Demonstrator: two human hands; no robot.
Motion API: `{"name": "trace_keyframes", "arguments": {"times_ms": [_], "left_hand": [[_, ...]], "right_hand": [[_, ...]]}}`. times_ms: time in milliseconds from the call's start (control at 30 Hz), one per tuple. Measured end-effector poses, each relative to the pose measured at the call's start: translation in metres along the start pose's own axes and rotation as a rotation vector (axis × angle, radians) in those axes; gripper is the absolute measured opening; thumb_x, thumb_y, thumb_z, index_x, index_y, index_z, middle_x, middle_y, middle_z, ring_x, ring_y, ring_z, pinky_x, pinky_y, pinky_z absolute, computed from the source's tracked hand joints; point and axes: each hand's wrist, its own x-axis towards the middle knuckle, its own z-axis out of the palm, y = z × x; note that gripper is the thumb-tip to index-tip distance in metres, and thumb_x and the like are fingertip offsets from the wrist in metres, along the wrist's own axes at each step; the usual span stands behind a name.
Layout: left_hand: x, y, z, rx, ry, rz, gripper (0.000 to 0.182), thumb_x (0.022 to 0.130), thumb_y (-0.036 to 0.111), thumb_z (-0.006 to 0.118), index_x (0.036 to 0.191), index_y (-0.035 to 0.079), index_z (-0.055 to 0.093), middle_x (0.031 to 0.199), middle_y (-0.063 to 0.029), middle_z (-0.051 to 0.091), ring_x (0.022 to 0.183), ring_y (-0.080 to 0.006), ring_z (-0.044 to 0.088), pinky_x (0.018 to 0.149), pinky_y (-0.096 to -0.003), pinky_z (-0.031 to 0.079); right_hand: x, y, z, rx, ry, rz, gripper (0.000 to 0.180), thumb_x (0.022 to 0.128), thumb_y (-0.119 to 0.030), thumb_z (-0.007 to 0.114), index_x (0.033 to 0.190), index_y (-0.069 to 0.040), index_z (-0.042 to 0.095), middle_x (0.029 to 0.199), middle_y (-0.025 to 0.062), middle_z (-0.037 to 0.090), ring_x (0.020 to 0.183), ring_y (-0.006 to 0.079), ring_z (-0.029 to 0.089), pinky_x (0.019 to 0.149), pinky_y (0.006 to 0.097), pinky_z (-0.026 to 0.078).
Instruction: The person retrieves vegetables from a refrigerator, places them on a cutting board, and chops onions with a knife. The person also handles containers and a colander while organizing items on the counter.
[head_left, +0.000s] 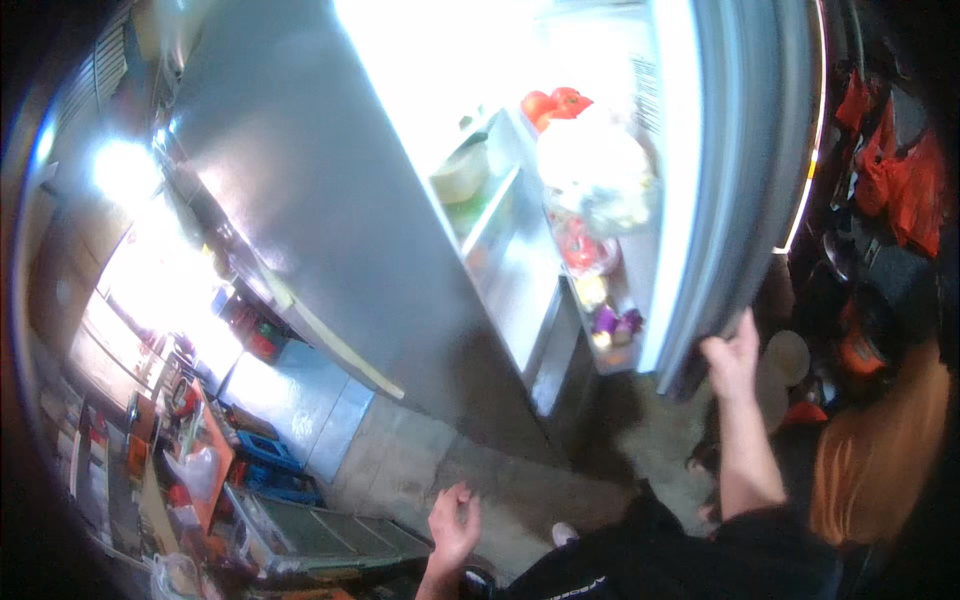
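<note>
My right hand (733, 358) is on the lower outer edge of a refrigerator door (731, 225), which stands ajar; its fingers are partly hidden behind that edge. My left hand (454, 521) hangs over the floor with fingers loosely curled and nothing visible in it. Bright light washes out the refrigerator's upper inside. In the door shelves are red-orange items (556, 106), a pale plastic bag (596, 165), a red packet (581, 244) and purple items (615, 322). A drawer with something green (472, 206) shows inside the cabinet.
The refrigerator's grey side panel (315, 187) fills the upper middle. At lower left are a red board (216, 457) with a plastic bag, blue stools (274, 465) and a metal-framed panel (330, 529). Red plastic bags (904, 176) hang at right, above an orange-brown surface (881, 450).
</note>
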Motion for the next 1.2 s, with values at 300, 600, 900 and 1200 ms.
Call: {"name": "trace_keyframes", "arguments": {"times_ms": [300, 600, 900, 1200], "left_hand": [[0.200, 0.164, 0.028, 0.009, 0.156, 0.785, 0.043, 0.072, 0.001, 0.078, 0.113, 0.002, 0.064, 0.095, -0.0143, 0.068, 0.082, -0.0323, 0.067, 0.069, -0.0374, 0.055], [0.439, 0.255, 0.064, 0.769, 0.349, 0.533, 0.058, 0.085, 0.024, 0.075, 0.134, 0.002, 0.054, 0.126, -0.0216, 0.057, 0.116, -0.0343, 0.057, 0.093, -0.0412, 0.050], [0.576, 0.212, 0.032, 0.997, 0.263, -0.052, 0.056, 0.092, 0.044, 0.068, 0.130, 0.003, 0.058, 0.127, -0.0193, 0.061, 0.123, -0.0322, 0.055, 0.104, -0.0497, 0.041], [0.521, 0.211, 0.070, 0.951, 0.913, 0.784, 0.062, 0.085, 0.072, 0.060, 0.067, 0.015, 0.048, 0.064, -0.0011, 0.040, 0.063, -0.0151, 0.036, 0.066, -0.0341, 0.029]], "right_hand": [[0.068, 0.023, -0.116, 0.031, 0.235, -0.101, 0.059, 0.077, 0.001, 0.054, 0.136, 0.001, 0.056, 0.122, 0.0105, 0.065, 0.114, 0.0215, 0.061, 0.103, 0.0363, 0.047], [0.160, 0.093, -0.179, -0.119, 0.389, -0.242, 0.053, 0.095, -0.018, 0.048, 0.144, 0.004, 0.049, 0.137, 0.0170, 0.057, 0.123, 0.0295, 0.056, 0.109, 0.0421, 0.040], [0.250, 0.178, -0.202, -0.839, 0.486, -0.657, 0.040, 0.106, -0.020, 0.044, 0.135, 0.005, 0.056, 0.134, 0.0197, 0.060, 0.122, 0.0311, 0.058, 0.108, 0.0407, 0.043], [0.277, 0.205, -0.204, -1.066, 0.595, -0.733, 0.040, 0.107, -0.019, 0.043, 0.135, 0.009, 0.054, 0.137, 0.0226, 0.056, 0.124, 0.0324, 0.056, 0.108, 0.0420, 0.043]]}}
